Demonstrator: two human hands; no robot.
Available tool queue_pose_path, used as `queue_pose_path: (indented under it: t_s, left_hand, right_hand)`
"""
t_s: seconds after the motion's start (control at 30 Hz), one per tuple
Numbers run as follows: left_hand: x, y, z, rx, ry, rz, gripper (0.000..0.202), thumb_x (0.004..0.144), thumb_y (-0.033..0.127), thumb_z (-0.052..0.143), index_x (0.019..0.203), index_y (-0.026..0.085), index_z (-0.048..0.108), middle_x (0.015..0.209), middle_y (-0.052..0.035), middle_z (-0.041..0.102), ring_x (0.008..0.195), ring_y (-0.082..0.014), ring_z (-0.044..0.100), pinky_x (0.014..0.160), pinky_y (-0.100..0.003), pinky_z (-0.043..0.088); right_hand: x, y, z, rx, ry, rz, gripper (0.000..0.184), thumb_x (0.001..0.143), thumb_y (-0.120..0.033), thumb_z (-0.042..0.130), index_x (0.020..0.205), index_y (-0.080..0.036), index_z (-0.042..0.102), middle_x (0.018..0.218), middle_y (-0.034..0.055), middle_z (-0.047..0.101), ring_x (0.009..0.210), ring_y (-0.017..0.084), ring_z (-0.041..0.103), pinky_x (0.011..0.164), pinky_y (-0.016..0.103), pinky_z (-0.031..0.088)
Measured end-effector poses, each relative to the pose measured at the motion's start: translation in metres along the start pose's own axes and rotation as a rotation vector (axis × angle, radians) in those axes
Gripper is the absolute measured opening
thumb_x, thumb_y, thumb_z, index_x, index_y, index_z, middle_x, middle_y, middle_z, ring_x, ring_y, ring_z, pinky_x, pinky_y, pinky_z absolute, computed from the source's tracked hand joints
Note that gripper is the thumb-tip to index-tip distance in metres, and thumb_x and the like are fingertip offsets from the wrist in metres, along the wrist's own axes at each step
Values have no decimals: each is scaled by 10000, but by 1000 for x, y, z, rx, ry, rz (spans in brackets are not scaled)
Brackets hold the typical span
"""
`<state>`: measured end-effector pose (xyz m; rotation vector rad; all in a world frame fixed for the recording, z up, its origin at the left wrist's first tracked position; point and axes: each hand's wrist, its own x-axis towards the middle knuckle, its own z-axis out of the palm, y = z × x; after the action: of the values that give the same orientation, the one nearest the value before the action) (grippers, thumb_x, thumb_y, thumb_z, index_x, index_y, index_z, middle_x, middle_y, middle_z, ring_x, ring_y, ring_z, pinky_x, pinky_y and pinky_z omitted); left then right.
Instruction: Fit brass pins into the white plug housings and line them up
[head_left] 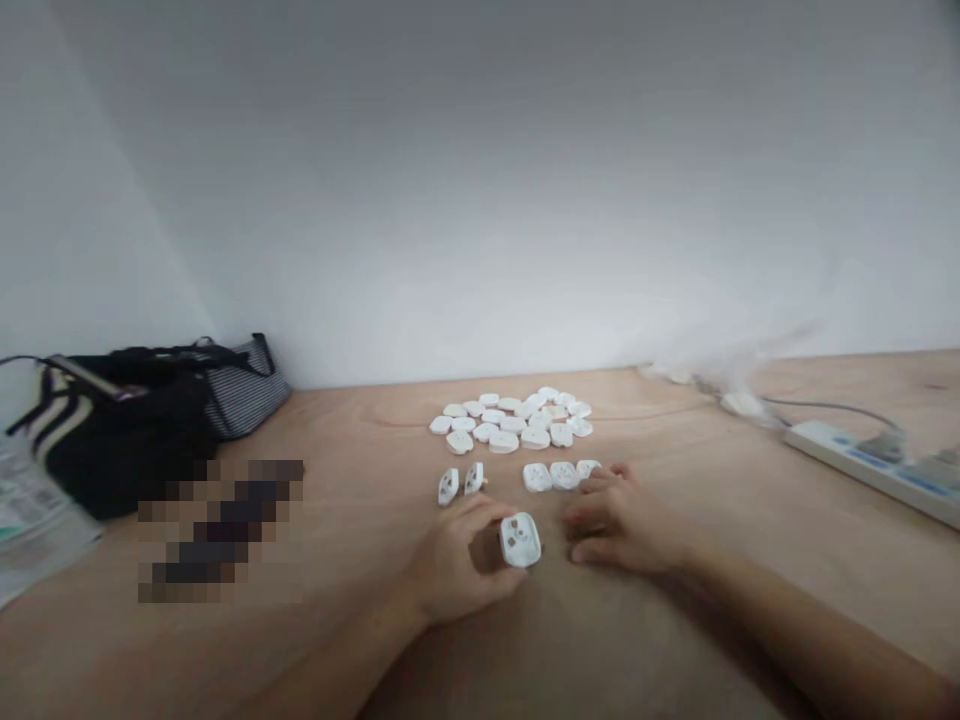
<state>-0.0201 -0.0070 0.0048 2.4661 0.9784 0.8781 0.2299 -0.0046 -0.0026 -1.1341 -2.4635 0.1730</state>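
Observation:
My left hand [469,560] is closed on a white plug housing [529,552], gripped between thumb and fingers. Its hollow inside, with brass-coloured pieces, faces me. Just right of it, my right hand [622,520] is low over the table, fingers loosely bent and apart from the thumb, with nothing visible in them. Its index finger is beside or on the last of three white plug parts [563,475] in a short row; I cannot tell whether it touches. Beyond my left fingers, two more plug housings [448,487] stand tilted on edge.
Several white plug covers [514,425] lie in a group farther back on the wooden table [360,520]. A black bag [135,430] and a blurred-out item [225,530] are at left. To the right are a power strip [840,452] with a cable and a clear plastic bag [720,375].

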Motion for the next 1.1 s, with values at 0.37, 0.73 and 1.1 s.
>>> queue_pose_path:
  t_s: [0.37,0.73,1.1]
  left_hand:
    - [-2,-1,4,5,-10,-11,373,626,197,678,993,196,611,935,-50,628,867,-211,582,804,-319,467]
    - [-4,-1,7,19,23,-8,398,629,184,689,1019,206,611,939,-41,632,868,-207,583,800,-310,463]
    - [-2,0,9,68,41,20,381,619,252,724,987,205,635,894,-44,653,836,-214,588,792,-326,463]
  right_hand:
    - [3,-11,15,20,99,57,76,812,-213,566,745,-211,601,766,18,658,817,209,563,810,398,329]
    - [8,-24,25,603,386,246,194,793,-361,601,774,-194,697,717,26,691,653,171,609,589,279,467]
    - [12,-41,36,794,430,287,289,692,-457,686,627,-182,624,607,17,669,573,160,601,558,282,476]
